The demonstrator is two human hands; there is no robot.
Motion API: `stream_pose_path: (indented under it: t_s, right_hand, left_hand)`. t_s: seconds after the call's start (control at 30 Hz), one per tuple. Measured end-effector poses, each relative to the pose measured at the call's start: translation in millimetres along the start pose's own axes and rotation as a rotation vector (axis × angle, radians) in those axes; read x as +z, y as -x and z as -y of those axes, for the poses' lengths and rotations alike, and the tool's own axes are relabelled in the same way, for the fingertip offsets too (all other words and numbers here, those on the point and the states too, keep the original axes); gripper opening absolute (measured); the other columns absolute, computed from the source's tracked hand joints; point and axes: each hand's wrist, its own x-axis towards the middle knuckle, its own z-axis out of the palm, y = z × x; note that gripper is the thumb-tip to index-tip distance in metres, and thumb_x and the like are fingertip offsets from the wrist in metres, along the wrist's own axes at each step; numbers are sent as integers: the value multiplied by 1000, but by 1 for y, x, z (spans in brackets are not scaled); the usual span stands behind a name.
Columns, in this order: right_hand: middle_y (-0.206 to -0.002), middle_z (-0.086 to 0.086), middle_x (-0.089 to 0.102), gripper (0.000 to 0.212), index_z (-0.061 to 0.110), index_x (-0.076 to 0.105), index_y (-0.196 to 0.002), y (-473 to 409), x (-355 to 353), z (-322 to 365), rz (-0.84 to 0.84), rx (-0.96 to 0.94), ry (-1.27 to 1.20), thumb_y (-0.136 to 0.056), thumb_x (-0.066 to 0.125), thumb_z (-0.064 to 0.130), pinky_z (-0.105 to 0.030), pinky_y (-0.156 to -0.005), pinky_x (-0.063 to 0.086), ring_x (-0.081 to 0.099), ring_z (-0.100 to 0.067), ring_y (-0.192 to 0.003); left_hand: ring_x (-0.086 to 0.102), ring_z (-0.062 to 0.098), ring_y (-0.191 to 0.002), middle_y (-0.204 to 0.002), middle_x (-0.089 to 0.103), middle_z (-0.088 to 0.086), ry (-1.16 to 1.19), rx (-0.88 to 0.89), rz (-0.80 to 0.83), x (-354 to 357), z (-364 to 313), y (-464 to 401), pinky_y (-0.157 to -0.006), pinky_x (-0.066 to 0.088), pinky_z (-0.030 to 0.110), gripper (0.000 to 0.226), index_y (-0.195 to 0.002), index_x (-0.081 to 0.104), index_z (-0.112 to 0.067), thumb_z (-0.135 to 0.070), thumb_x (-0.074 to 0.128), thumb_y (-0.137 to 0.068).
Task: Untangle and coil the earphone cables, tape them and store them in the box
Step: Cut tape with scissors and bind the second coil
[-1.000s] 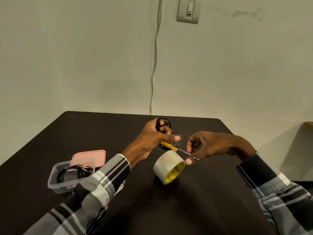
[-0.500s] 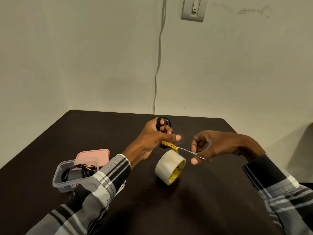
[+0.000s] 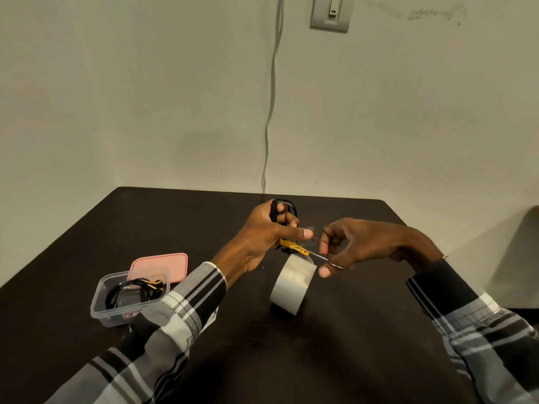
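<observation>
The coiled black earphone cable (image 3: 284, 209) sits above the dark table (image 3: 320, 360), gripped in the left hand (image 3: 264, 237), fingers curled around it. A clear tape strip (image 3: 311, 239), hard to make out, seems stretched between that thumb and the right hand (image 3: 354, 246), which pinches it. The clear tape roll (image 3: 293, 282) stands below. Left, a clear plastic box (image 3: 129, 298) holds another black coil (image 3: 131, 290), touching its pink lid (image 3: 160, 265).

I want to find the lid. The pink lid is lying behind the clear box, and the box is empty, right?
Not quite. The pink lid does lie behind the clear box, but the box is not empty: the head view shows a coiled black cable inside it. Another coil is held in the left hand.
</observation>
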Motion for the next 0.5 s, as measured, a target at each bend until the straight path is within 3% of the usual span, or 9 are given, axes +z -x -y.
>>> stream_pose_path:
  t_s: [0.17, 0.3, 0.5]
  right_hand:
    - [-85, -7, 65, 41, 8, 63, -99, 3, -2, 1, -1, 8, 9, -73, 87, 28, -30, -64, 52, 59, -6, -62]
    - [-86, -9, 65, 41, 7, 63, -100, 2, 1, 4, -6, 11, 16, -72, 88, 25, -29, -62, 51, 59, -9, -64]
    - [-98, -14, 69, 40, 17, 65, -96, 3, 1, 1, -82, -24, 70, -68, 91, 27, -49, -82, 55, 63, -25, -87]
  left_hand:
    - [55, 11, -61, -66, 55, -5, 16, -6, -1, -2, 0, 0, -64, 50, 25, 54, -79, 38, -22, 8, 82, -67]
    - [55, 10, -59, -65, 54, -5, 13, -7, 13, -1, 0, 1, -59, 50, 21, 54, -79, 38, -22, 10, 80, -68]
    - [56, 10, -62, -64, 55, -6, 18, -11, 22, -5, 0, 1, -60, 50, 21, 54, -80, 38, -22, 9, 81, -68]
